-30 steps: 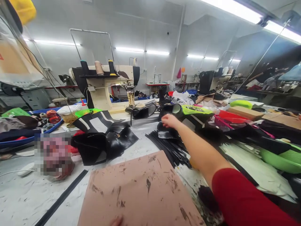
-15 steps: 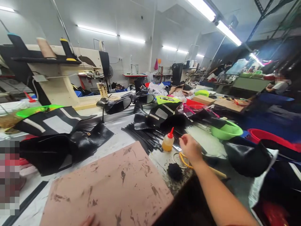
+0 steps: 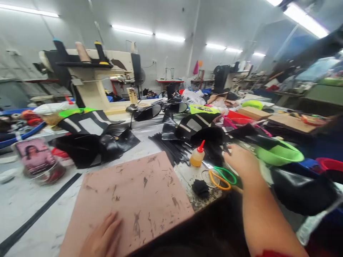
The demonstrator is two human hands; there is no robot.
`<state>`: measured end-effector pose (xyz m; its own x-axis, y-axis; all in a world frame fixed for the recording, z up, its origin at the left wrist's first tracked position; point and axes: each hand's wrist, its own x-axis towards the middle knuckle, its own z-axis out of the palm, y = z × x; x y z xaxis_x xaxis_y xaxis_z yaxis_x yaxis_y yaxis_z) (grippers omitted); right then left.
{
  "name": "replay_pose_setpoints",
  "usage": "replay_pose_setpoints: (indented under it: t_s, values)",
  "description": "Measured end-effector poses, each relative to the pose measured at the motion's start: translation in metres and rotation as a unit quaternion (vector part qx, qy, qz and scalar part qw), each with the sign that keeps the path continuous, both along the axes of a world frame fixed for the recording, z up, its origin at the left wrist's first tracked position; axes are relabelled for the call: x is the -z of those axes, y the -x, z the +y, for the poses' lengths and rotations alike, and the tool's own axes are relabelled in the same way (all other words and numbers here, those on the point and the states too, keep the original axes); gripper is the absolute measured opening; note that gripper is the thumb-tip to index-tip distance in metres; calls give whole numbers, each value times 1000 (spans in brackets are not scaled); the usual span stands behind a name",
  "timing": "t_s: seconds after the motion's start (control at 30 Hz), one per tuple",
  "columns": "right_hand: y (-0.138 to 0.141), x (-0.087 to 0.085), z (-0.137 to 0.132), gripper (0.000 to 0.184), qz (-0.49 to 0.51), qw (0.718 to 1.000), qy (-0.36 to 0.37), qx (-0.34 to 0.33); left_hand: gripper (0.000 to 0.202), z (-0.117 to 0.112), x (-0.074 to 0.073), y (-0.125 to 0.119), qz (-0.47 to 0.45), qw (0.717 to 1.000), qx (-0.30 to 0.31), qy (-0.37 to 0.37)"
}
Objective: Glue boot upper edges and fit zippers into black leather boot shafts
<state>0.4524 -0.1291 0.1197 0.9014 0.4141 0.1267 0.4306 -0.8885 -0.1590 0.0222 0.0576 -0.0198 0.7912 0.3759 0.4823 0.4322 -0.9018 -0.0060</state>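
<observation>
My left hand [image 3: 103,235] lies flat on a pink board [image 3: 125,185] marked with dark smears, its fingers stretched out and holding nothing. Over on the right, my right hand [image 3: 242,160] reaches across the table to the dark pieces beside a light green basket [image 3: 278,153]. Its fingers are drawn together; a dark bit shows at their tips, too small to name. Just left of that forearm are scissors [image 3: 221,178] with one green and one orange handle, and a bottle of amber liquid [image 3: 197,157] with a red nozzle. A black crumpled lump [image 3: 200,188] sits near the board's right edge.
Black boot-shaped leather pieces [image 3: 88,150] lie behind the board, and more black pieces [image 3: 198,126] lie beyond the bottle. A sewing machine [image 3: 91,85] stands at the back left. A phone [image 3: 34,157] leans at the left, near a long black strip [image 3: 40,214].
The view has turned left. My right hand has moved away from the bottle and scissors, farther out toward the dark pieces. More of my left hand shows on the board.
</observation>
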Motion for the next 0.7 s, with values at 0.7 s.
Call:
replay_pose_setpoints:
  t_s: [0.7]
  values:
    - [191,77,85,14,241,697,61,-673,19,-57,-55,-30,127,976,-104,141]
